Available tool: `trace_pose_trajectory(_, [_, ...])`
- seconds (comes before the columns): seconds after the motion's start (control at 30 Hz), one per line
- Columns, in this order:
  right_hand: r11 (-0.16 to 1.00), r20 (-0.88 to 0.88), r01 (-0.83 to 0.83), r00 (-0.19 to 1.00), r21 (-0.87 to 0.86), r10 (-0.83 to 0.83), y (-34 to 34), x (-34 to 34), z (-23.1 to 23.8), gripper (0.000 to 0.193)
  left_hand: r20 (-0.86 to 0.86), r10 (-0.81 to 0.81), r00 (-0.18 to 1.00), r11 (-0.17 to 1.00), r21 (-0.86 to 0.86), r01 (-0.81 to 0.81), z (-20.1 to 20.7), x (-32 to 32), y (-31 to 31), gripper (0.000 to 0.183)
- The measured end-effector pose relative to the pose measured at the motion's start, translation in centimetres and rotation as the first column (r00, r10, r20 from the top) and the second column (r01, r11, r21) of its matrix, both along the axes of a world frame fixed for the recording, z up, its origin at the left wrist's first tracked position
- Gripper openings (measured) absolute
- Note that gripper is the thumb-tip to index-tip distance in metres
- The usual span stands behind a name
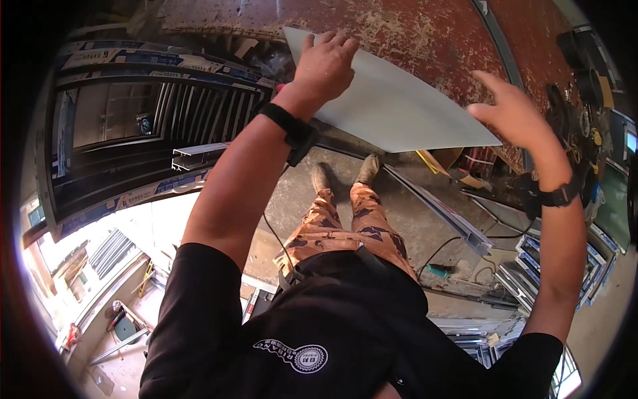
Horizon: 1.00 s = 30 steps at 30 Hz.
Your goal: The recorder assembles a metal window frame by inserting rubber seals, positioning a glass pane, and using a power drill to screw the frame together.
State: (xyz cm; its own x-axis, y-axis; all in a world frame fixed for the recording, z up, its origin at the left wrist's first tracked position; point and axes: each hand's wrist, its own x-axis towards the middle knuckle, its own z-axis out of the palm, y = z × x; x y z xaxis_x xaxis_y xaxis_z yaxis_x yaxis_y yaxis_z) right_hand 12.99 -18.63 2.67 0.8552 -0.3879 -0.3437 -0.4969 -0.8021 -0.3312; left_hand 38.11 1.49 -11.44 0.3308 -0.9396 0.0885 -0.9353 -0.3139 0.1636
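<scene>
Sheet (399, 110), pale & thin, lies partly on the red, worn table (425, 33); its near edge sticks out past the table edge, over the floor (292, 199). L hand (325, 66) is at the sheet's upper-L end, fingers slightly spread over it; can't tell if it's gripping or just resting. R hand (515, 113) is wide, thumb & index well apart, beside the sheet's R end; can't tell if the thumb touches the edge. Dark strip (498, 46) runs along the table, R of the sheet.

Room: bare table beyond the sheet's far edge. L side tight, w/ black frames (193, 63) stacked near the L arm & a pale channel (199, 156) poking out. Floor open around the shoes (369, 169); long bar (442, 209) lies R of them, cable (432, 256) past that. More profiles (525, 269) piled lower R, close to the R forearm.

Containers: dark bars show inside the frames' opening. Cardboard (446, 158) & a yellow strip (430, 161) sit below the sheet's R end; can't tell if boxed. Lower-L ledge holds tools, incl. a green disc (125, 328).
</scene>
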Motion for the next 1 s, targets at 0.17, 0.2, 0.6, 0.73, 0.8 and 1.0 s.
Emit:
trace_pose_trajectory(0.17, [0.984, -0.325, -0.175, 0.933, -0.030, 0.156, 5.9, 5.8, 0.3, 0.074, 0.063, 0.012, 0.998, 0.998, -0.061, -0.008, 0.4, -1.1, -0.1, 0.026])
trace_pose_trajectory(0.2, [0.987, -0.429, -0.156, 0.890, 0.024, 0.151, 6.8, 6.4, 0.9, 0.079, 0.062, 0.026, 0.998, 0.998, -0.061, -0.022, -0.1, -1.1, 0.8, 0.026])
trace_pose_trajectory(0.6, [0.997, -0.263, 0.051, 0.963, -0.056, -0.064, 16.4, 2.4, -7.2, 0.042, -0.078, -0.182, 0.980, 0.970, 0.147, 0.192, 0.7, -2.1, 7.2, 0.016])
trace_pose_trajectory(0.73, [0.970, -0.197, 0.164, 0.960, -0.181, -0.199, 17.9, 1.8, -9.0, 0.021, -0.151, -0.180, 0.972, 0.975, 0.101, 0.196, 0.4, -2.5, 8.8, 0.015])
trace_pose_trajectory(0.8, [0.967, -0.171, 0.198, 0.959, -0.159, -0.225, 18.0, 1.6, -9.4, 0.023, -0.138, -0.216, 0.967, 0.972, 0.064, 0.226, 0.3, -2.7, 9.1, 0.016])
trace_pose_trajectory(1.0, [0.956, -0.051, 0.204, 0.974, -0.212, -0.219, 18.7, 0.5, -11.0, 0.022, -0.131, -0.224, 0.966, 0.965, 0.109, 0.239, 0.8, -2.8, 9.7, 0.018])
